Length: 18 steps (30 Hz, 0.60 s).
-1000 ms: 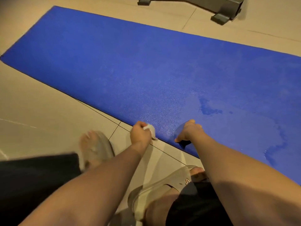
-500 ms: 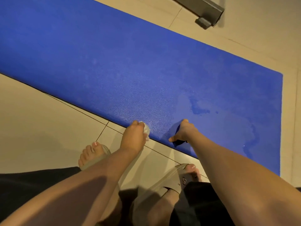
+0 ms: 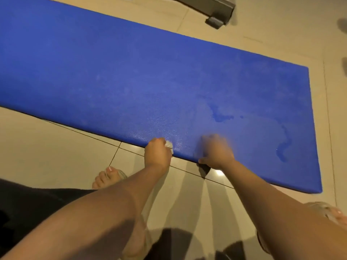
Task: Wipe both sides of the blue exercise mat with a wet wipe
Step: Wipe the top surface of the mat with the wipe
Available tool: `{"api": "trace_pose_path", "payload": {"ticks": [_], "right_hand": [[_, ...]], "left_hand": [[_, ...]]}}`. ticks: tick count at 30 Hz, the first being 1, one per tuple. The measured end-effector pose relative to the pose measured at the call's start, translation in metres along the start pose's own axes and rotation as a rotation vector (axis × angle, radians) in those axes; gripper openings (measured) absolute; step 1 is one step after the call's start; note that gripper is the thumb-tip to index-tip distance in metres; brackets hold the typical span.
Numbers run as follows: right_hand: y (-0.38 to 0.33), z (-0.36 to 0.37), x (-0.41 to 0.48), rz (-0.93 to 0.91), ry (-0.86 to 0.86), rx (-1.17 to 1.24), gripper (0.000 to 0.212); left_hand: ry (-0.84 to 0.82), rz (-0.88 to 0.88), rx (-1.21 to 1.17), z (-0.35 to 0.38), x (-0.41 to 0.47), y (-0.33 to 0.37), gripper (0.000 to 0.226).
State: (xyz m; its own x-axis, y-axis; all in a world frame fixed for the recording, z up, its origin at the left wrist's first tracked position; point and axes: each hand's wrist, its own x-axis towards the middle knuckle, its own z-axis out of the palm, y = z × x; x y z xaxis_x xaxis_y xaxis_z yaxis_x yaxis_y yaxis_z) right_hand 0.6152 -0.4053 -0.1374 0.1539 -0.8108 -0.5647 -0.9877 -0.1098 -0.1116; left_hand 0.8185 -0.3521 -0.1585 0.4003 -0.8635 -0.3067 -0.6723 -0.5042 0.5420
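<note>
Head view is looking down over two bare forearms and a tiled floor (image 3: 56,147). The left hand (image 3: 157,155) is curling its fingers tightly round a small balled white wipe (image 3: 169,146), which is peeking out on the side facing the other hand, and it is resting at the near edge of the blue mat (image 3: 150,81). Just beside it, the right hand (image 3: 216,152) is coming out blurred. It seems to be pinching that same edge, fingers on top and thumb at the rim, with a dark gap under it where the edge is sitting slightly off the floor. Otherwise the mat is lying flat, stretching away from both hands and ending at a corner beyond the right one.

Wet streaks (image 3: 222,117) are showing past the right hand, so the upper side is probably wiped at least in part. The underside is likely still waiting, and the grip is suggesting a flip.

Counting: one mat, one wipe, two hands, two main wet streaks, two sandalled feet (image 3: 108,177), and one grey metal base (image 3: 219,12) beyond the far edge.
</note>
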Motion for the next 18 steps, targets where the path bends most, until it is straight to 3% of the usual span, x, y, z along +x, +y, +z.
{"api": "trace_pose_path", "payload": {"ticks": [2,4,8,14,18], "right_hand": [[0.023,0.0,-0.003,-0.006,0.007,0.028,0.1],[0.048,-0.003,-0.008,0.107,0.019,0.034,0.107],[0.081,-0.014,-0.004,0.232,-0.087,-0.062,0.135],[0.081,-0.014,0.001,0.195,-0.092,-0.133,0.137],[0.083,-0.014,0.001,0.171,-0.086,-0.167,0.138]], "left_hand": [[0.028,-0.001,0.007,0.007,-0.007,0.005,0.014],[0.031,0.027,0.004,0.016,-0.018,0.018,0.015],[-0.018,0.089,-0.035,0.047,-0.042,0.046,0.014],[-0.083,0.197,0.027,0.058,-0.05,0.053,0.01],[0.101,-0.003,0.029,0.028,-0.022,0.024,0.016]]}}
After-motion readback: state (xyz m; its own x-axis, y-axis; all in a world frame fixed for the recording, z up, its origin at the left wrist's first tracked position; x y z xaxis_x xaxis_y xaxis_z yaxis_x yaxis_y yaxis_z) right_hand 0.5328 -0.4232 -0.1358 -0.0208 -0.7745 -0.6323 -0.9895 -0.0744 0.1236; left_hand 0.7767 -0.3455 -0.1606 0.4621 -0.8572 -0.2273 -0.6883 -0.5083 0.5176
